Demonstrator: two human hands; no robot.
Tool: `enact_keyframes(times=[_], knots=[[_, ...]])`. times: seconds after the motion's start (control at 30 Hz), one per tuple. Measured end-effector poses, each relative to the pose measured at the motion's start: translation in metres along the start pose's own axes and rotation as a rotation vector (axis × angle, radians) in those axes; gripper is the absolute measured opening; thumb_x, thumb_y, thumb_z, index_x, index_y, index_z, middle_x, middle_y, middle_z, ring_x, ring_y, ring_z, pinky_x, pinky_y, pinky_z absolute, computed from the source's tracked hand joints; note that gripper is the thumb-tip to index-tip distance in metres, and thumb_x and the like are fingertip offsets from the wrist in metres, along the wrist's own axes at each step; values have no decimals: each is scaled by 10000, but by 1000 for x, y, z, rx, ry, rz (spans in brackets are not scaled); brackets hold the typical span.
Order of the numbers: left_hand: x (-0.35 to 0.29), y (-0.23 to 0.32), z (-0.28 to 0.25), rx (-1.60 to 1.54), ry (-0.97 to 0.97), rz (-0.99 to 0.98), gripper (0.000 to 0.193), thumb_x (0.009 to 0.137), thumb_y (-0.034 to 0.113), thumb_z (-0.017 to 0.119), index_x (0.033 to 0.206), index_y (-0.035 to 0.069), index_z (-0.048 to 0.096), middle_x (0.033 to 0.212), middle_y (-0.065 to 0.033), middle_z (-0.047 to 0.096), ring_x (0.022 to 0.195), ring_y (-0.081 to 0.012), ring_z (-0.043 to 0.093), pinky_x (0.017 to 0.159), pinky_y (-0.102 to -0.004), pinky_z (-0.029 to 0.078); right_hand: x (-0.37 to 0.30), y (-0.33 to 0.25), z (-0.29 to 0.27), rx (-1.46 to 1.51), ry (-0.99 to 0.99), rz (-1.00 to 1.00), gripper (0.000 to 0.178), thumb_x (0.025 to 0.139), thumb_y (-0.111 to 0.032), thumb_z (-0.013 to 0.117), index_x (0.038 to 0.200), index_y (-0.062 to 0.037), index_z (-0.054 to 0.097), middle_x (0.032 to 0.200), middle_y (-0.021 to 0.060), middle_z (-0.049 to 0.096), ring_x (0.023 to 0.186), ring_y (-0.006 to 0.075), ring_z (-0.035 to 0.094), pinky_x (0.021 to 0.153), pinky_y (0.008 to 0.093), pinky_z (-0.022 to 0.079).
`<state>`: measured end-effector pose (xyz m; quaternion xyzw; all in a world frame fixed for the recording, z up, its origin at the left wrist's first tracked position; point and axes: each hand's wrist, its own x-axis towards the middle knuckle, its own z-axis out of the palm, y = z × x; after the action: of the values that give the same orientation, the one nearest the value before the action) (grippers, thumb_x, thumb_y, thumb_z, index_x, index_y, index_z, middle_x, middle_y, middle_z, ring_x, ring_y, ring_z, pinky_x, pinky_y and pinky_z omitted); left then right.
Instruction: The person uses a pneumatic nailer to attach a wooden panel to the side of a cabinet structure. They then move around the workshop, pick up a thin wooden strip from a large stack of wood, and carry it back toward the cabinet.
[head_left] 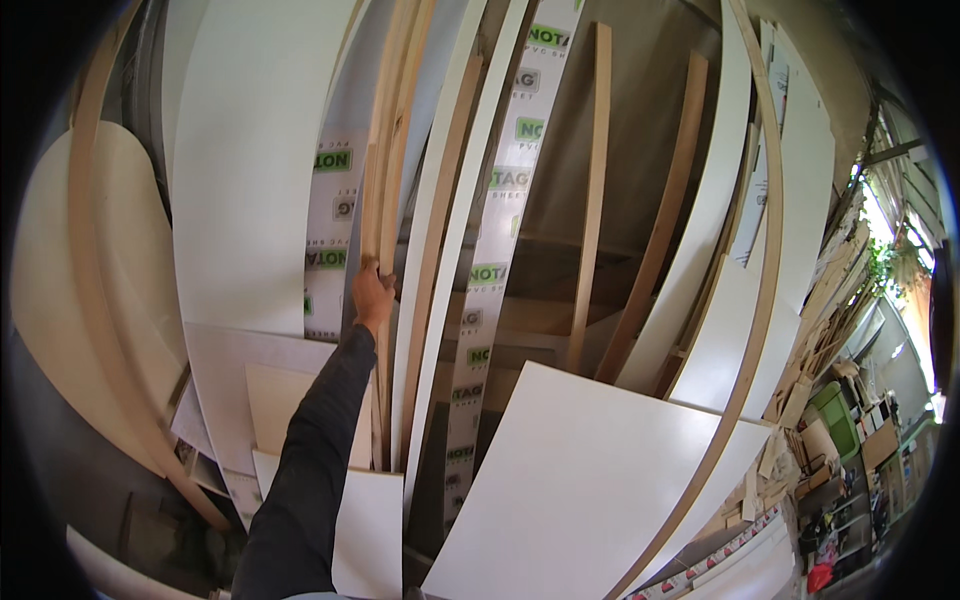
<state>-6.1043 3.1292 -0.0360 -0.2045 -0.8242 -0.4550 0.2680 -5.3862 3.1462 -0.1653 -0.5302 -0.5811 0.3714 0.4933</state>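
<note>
My left hand (373, 298) reaches forward in a dark sleeve and is closed around the edge of the long, upright wooden strips (383, 190). The fingertips are partly hidden by the wood, so how many strips they hold is unclear. Left of the hand stands a sheet in printed protective film (333, 190), and beyond it a tall white panel (245, 160). Just to the right, narrow white boards (470, 190) and another wooden strip (440, 210) lean upright. My right hand is not in view.
A large white board (590, 480) stands low in front, with a long wooden strip (765, 290) crossing it at the right. A rounded beige panel (90, 280) leans at far left. Stacked wood offcuts (825, 320) and a green bin (835, 420) are at right.
</note>
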Motion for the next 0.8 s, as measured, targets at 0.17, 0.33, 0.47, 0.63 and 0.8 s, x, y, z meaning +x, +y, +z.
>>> enact_keyframes(times=[0.17,0.33,0.47,0.63,0.8], knots=[[0,-17,-45,-295,-326,0,386,789,179,725,1056,-58,579,719,-129,624,671,-254,634,600,-346,492,1,14,-21,-57,-108,-27,311,779,-206,757,774,6,530,683,28,471,618,155,405,491,328,361],[-8,-17,-68,-820,-483,-172,361,913,251,610,1149,-18,564,889,-66,655,707,-141,630,607,-247,496,-5,42,-51,-247,-171,6,311,814,-237,726,766,-11,518,692,17,469,617,137,410,494,312,374],[-15,-36,-58,-736,-470,-228,440,918,367,582,1165,3,576,981,-74,652,859,-143,636,679,-280,510,-18,19,-43,-89,-221,-64,328,857,-268,676,742,-10,509,670,8,459,600,128,406,491,298,379],[-56,-22,-5,-858,-419,-343,448,913,386,581,1147,3,597,1002,-73,647,874,-179,630,722,-283,495,-15,48,-57,-286,-119,-29,330,901,-307,611,736,-39,510,621,-17,442,562,120,400,464,291,364],[-84,-39,29,-604,-252,-98,437,902,257,609,1184,-72,557,1109,-190,619,961,-237,636,805,-308,508,-9,41,-45,-246,-200,12,321,902,-303,609,739,-42,517,621,-24,442,559,111,394,461,285,350]])
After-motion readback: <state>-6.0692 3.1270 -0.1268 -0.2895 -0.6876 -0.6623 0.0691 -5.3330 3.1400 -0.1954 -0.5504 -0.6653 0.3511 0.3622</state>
